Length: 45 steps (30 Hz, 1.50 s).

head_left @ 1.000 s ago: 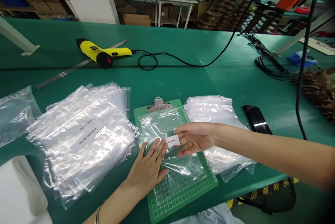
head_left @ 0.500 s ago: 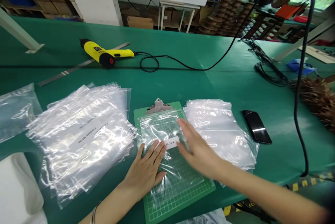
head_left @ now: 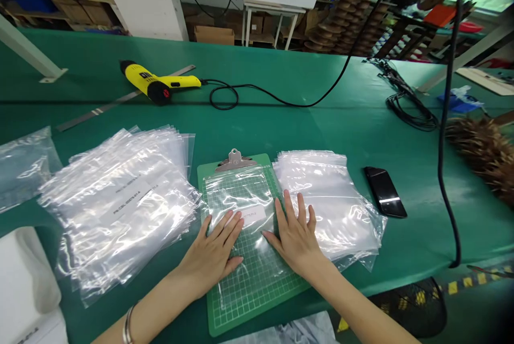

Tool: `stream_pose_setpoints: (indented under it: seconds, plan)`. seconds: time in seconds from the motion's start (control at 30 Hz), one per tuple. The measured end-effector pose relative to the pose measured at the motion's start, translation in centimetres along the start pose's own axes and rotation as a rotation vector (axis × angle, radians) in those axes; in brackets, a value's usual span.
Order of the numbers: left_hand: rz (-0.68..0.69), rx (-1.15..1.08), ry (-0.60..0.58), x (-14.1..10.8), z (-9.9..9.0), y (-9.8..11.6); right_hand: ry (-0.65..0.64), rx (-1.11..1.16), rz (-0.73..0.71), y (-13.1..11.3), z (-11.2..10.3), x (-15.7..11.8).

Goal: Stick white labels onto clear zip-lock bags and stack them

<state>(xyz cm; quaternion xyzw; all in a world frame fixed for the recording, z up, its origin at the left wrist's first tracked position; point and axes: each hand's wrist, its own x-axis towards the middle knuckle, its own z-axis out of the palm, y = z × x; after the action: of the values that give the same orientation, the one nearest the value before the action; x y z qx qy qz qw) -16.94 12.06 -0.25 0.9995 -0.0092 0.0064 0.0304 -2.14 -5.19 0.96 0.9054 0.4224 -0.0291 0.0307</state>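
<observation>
Of our two hands, the left hand (head_left: pixel 209 253) lies palm down with nothing grasped, its fingers spread on the bag (head_left: pixel 236 188), tips at the left end of the label (head_left: pixel 256 214). To work well here, we judge, we should bear down evenly with that hand so the thin film cannot slide, and smooth outward from the label's middle. Our right hand (head_left: pixel 296 238) is spread and unclenched too, thumb over the bag, fingers reaching past the board's right edge; whether it presses or hovers we cannot tell. The bag lies on the gridded green board (head_left: pixel 241 320), between a left pile (head_left: pixel 120 215) and a right pile (head_left: pixel 333 188) of clear bags on the desk (head_left: pixel 341 124). It looks clear and wrinkled: glare streaks its left part, the white label sits mid-bag, slightly tilted, its print too faint to read, and the grid shows through toward the right.
</observation>
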Motion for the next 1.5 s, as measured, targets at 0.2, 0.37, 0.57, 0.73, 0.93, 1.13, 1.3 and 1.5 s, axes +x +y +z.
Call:
stream_pose_setpoints:
  seconds: [0.2, 0.37, 0.57, 0.73, 0.93, 1.13, 1.3, 1.5]
  plan:
    - [-0.333, -0.278, -0.126, 3.7, -4.5, -2.1, 0.083, -0.016, -0.062, -0.3, 1.2, -1.1]
    - [-0.590, -0.271, -0.019, 7.9, -5.2, -4.3, 0.175, -0.018, -0.101, 0.7, 2.4, -2.4]
    - [-0.507, -0.498, -0.008, 4.7, -8.0, -5.5, 0.292, 0.063, -0.121, 1.0, 2.8, -3.6]
    - [-0.792, -0.414, 0.172, -1.8, -11.6, -14.4, 0.305, 0.196, -0.159, 0.2, 2.1, -3.5]
    - [-0.990, -0.207, 0.295, -5.6, -7.8, -17.2, 0.279, 0.232, -0.247, -3.5, 2.3, -2.0]
    - [-0.752, -0.311, 0.045, -5.7, -3.0, -13.4, 0.115, 0.199, -0.400, -6.9, 1.4, -0.6]
    - [-0.722, -0.303, -0.018, -6.2, -4.1, -16.1, -0.068, 0.267, -0.439, -12.2, -2.4, 5.1]
    - [-0.950, -0.284, 0.027, -7.7, -3.4, -15.1, 0.005, 0.295, -0.377, -18.2, -3.7, 7.9]
